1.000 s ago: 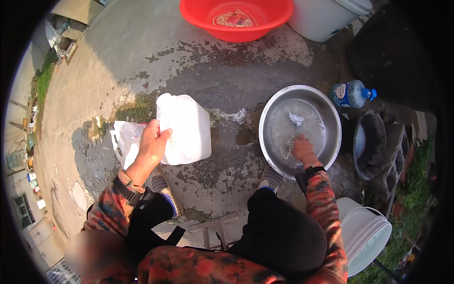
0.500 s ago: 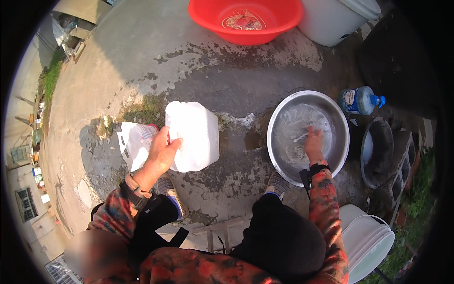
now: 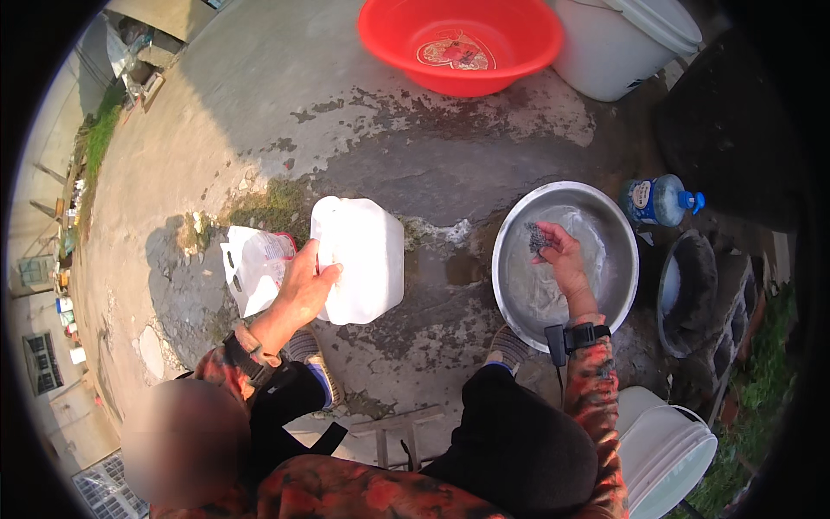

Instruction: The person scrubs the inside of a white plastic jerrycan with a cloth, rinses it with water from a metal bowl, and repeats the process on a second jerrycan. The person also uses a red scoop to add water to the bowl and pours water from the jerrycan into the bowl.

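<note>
Left hand (image 3: 304, 285) wraps its fingers over the edge of a white plastic jug (image 3: 359, 258) lying on the wet concrete ground (image 3: 259, 104); right hand (image 3: 560, 255) pinches a dark wad, seemingly a scrubber (image 3: 536, 235), inside the steel basin (image 3: 605, 227) of cloudy water. Smooth and boxy, the jug could slide on the slick concrete if pulled one-handed. Thin and round-walled, the basin might rock and slop water. A crinkled clear bag (image 3: 251, 264) lies just beside the jug, and a glossy red tub (image 3: 458, 39) sits well apart.
</note>
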